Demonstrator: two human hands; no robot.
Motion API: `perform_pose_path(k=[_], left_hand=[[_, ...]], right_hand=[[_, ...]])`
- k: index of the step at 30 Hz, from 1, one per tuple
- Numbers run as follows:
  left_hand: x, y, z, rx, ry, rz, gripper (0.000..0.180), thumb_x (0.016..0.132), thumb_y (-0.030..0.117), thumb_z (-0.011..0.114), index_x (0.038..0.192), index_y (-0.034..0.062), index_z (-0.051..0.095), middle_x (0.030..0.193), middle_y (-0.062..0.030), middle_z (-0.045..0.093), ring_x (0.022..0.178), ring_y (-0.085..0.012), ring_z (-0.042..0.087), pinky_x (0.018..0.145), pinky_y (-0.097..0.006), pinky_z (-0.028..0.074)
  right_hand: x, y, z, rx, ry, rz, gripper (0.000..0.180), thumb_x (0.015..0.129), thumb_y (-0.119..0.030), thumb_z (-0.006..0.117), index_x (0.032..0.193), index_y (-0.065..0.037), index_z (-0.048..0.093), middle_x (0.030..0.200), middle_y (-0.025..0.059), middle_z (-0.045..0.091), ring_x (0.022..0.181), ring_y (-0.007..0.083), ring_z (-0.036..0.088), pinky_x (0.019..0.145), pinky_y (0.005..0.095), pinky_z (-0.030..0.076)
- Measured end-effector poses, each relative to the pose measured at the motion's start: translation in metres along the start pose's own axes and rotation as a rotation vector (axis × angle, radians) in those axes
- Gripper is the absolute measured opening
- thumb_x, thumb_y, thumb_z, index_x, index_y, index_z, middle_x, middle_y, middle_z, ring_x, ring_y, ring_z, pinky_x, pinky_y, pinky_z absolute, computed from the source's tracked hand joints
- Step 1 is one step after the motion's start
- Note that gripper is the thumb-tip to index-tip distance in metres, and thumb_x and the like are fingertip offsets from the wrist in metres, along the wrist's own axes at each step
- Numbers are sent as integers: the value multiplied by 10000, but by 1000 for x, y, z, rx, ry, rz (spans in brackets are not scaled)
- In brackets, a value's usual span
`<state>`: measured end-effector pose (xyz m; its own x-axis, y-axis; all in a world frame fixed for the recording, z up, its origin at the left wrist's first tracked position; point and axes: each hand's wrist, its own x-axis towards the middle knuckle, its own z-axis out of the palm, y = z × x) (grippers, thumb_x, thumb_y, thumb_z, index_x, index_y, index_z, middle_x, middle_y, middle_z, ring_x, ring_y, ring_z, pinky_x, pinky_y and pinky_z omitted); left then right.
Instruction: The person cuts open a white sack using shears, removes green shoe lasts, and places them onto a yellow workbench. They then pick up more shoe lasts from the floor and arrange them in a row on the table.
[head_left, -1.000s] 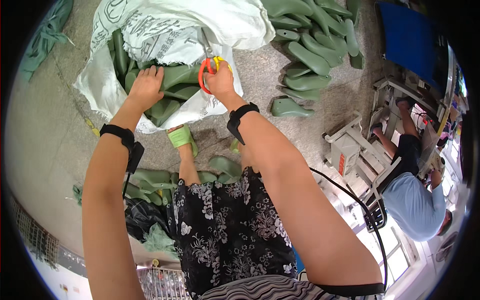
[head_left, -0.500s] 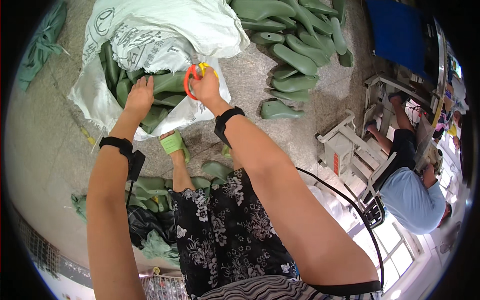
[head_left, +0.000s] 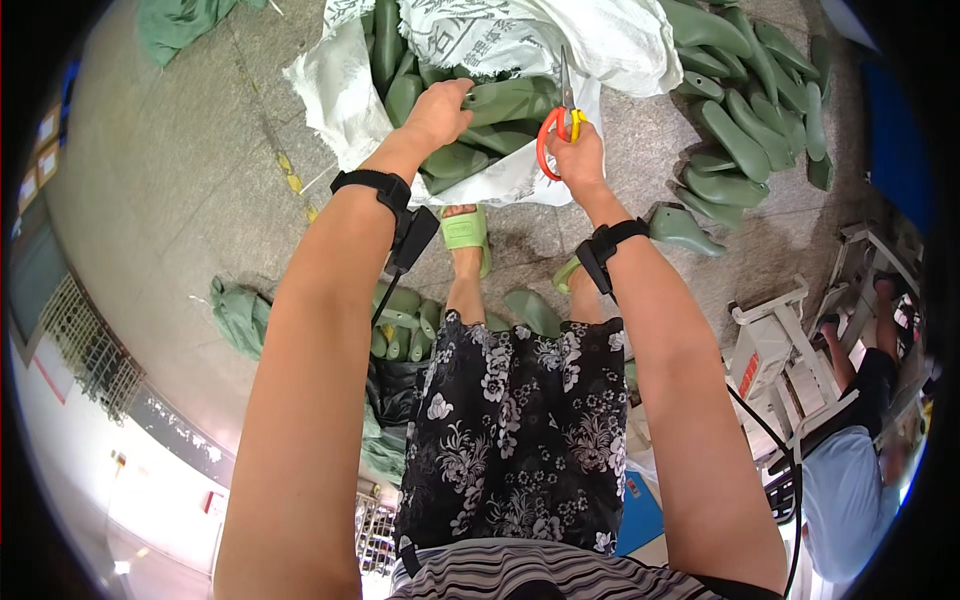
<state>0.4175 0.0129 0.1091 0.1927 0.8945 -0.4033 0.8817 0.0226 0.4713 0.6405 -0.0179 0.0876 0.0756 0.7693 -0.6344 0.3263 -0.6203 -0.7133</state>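
A white woven sack [head_left: 325,85] with dark printing lies torn open, with several green shoe lasts inside. My left hand [head_left: 438,112] reaches in at its left side, its fingers bent round the near end of one green shoe last [head_left: 505,101]; the undersides of the fingers are partly hidden. At the sack's right edge, my right hand [head_left: 580,158] grips scissors [head_left: 567,90] with one red and one yellow handle. Their metal blades point away from me, over the sack.
More green shoe lasts [head_left: 735,140] lie loose on the stone floor [head_left: 200,180] at the right. Behind my feet are further lasts [head_left: 400,325], a black bag [head_left: 395,385] and a green bag [head_left: 240,315]. A metal-framed stand [head_left: 765,345] and a seated person [head_left: 850,490] are at right.
The view has swung, so the sack and lasts appear farther right and higher. My left fingers have gone from spread on the lasts to bent round one's end. The scissors stay in my right hand.
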Motion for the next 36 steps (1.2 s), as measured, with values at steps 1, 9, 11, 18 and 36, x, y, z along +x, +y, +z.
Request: perform_pose_path(k=[1,9,11,18,36], left_hand=[[-5,-7,8,3,-2,-1,394,758,94,638,1124,-13,538,991,-215,608,908,-374,579,787,-416,470],[-36,-17,36,-230,63,-93,308,732,60,615,1035,7,596,1036,-182,593,944,-359,566,820,-420,460],[-42,-18,37,-226,80,-81,313,729,61,618,1036,6,595,1030,-185,594,947,-360,565,821,-419,460],[-64,-14,39,-232,95,-60,316,722,62,628,1029,-5,595,1029,-207,590,937,-380,561,821,-419,463],[-170,65,18,-24,-201,-201,346,700,139,602,1020,10,588,932,-208,607,832,-379,584,724,-422,479]], right_hand=[[2,5,1,29,-7,-5,316,708,-117,719,886,34,505,783,97,567,700,182,540,654,315,452],[-5,12,7,15,-27,-44,320,724,-120,705,924,49,521,812,105,593,716,170,552,658,306,452],[-10,15,5,20,-30,-47,319,723,-120,703,926,49,523,813,108,596,715,172,554,659,308,453],[-33,34,-12,-67,1,-26,291,711,-135,692,850,35,500,726,97,570,647,183,539,614,333,438],[-161,108,-192,-227,-4,176,379,686,-139,662,993,40,529,812,189,602,739,324,598,655,388,463]])
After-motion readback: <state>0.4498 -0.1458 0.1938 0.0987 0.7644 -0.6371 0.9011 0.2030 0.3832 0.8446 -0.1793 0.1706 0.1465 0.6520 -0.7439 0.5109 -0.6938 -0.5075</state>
